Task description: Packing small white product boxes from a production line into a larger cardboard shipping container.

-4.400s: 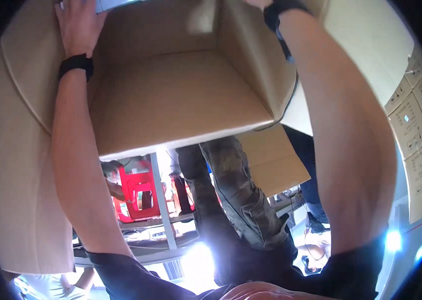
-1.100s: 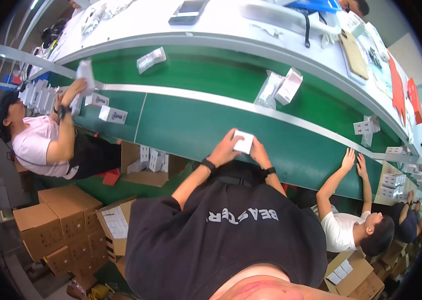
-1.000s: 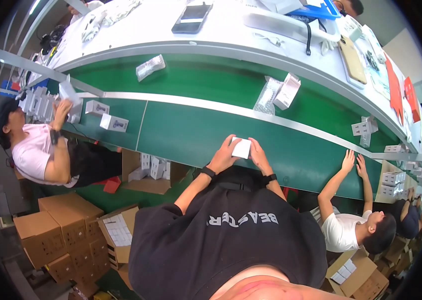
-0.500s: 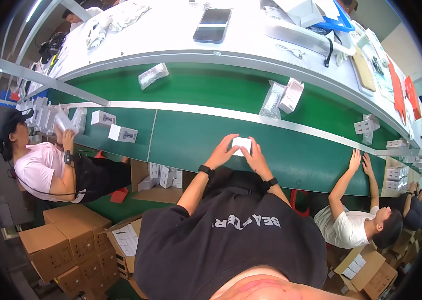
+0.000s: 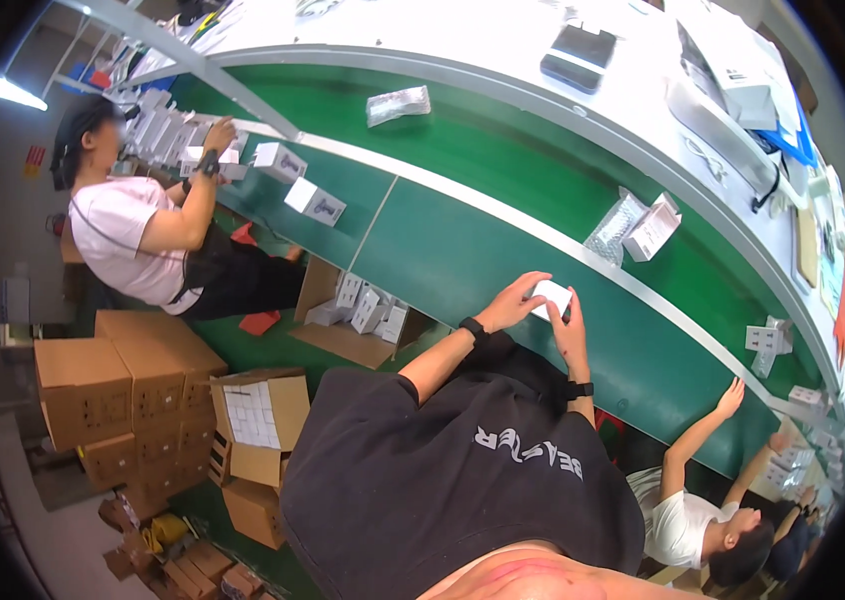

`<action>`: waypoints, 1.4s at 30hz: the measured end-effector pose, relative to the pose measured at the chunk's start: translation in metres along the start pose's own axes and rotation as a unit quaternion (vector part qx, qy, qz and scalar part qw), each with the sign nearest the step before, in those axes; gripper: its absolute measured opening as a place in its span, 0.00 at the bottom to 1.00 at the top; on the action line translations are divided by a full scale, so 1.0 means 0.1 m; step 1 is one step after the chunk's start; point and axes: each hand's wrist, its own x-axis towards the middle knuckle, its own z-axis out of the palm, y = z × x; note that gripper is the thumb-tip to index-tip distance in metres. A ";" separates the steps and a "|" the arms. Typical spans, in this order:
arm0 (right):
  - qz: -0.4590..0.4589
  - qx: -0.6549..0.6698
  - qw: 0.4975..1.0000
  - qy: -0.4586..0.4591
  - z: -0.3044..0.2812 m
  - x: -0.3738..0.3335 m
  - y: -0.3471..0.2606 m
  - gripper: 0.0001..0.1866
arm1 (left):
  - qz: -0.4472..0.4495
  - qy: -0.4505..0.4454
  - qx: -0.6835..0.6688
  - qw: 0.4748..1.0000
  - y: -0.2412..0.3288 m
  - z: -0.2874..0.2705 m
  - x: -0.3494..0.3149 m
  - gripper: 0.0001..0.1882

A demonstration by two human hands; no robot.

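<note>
A small white box (image 5: 552, 296) sits between my two hands over the green work surface (image 5: 443, 235). My left hand (image 5: 515, 304) closes on its left side, with the fingers curved over the far edge. Along the near right side, my right hand (image 5: 571, 334) presses its fingers against the box. Farther off, past a white rail, a printed white carton (image 5: 654, 228) stands beside a clear bubble-wrap pouch (image 5: 616, 228). Neither is touched by my hands.
Two printed white boxes, a nearer one (image 5: 316, 203) and a farther one (image 5: 280, 162), lie to the left near a co-worker in pink (image 5: 128, 215). Another person in white (image 5: 688, 525) reaches over the surface at right. An open carton of boxes (image 5: 368, 315) stands below the edge.
My view has turned, so the scene sits tilted and shifted right. Both my hands still hold the white box. The left co-worker's hands are now at a white box; the right one's hands have spread apart.
</note>
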 end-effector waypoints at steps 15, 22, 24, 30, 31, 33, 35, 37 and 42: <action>-0.280 -0.426 0.860 -0.012 -0.08 -0.38 -0.91 0.34 | 0.039 0.505 0.459 0.730 -0.25 -3.30 -0.50 0.32; -0.240 -0.412 0.879 -0.004 -0.10 -0.36 -0.83 0.36 | -0.231 0.263 0.587 0.730 -0.20 -4.49 -0.74 0.46; -0.228 -0.411 0.883 0.008 -0.09 -0.36 -0.82 0.36 | -0.296 0.193 0.542 0.763 -0.13 -4.61 -0.65 0.49; -0.207 -0.404 0.890 0.039 -0.09 -0.37 -0.84 0.35 | -0.257 0.105 0.640 0.716 -0.11 -4.87 -0.57 0.49; -0.198 -0.403 0.892 0.043 -0.11 -0.39 -0.82 0.35 | -0.255 0.133 0.638 0.714 -0.09 -4.85 -0.48 0.49; -0.188 -0.411 0.890 0.055 -0.12 -0.42 -0.81 0.35 | -0.250 0.155 0.639 0.710 -0.11 -4.79 -0.35 0.50; -0.178 -0.413 0.891 0.064 -0.09 -0.44 -0.83 0.35 | -0.283 0.251 0.565 0.734 -0.20 -4.69 -0.24 0.49; -0.169 -0.403 0.897 0.067 -0.06 -0.47 -0.89 0.36 | -0.300 0.298 0.525 0.739 -0.30 -4.70 -0.29 0.49; -0.184 -0.394 0.897 0.074 -0.10 -0.43 -0.87 0.36 | -0.363 0.293 0.473 0.747 -0.39 -4.68 -0.27 0.47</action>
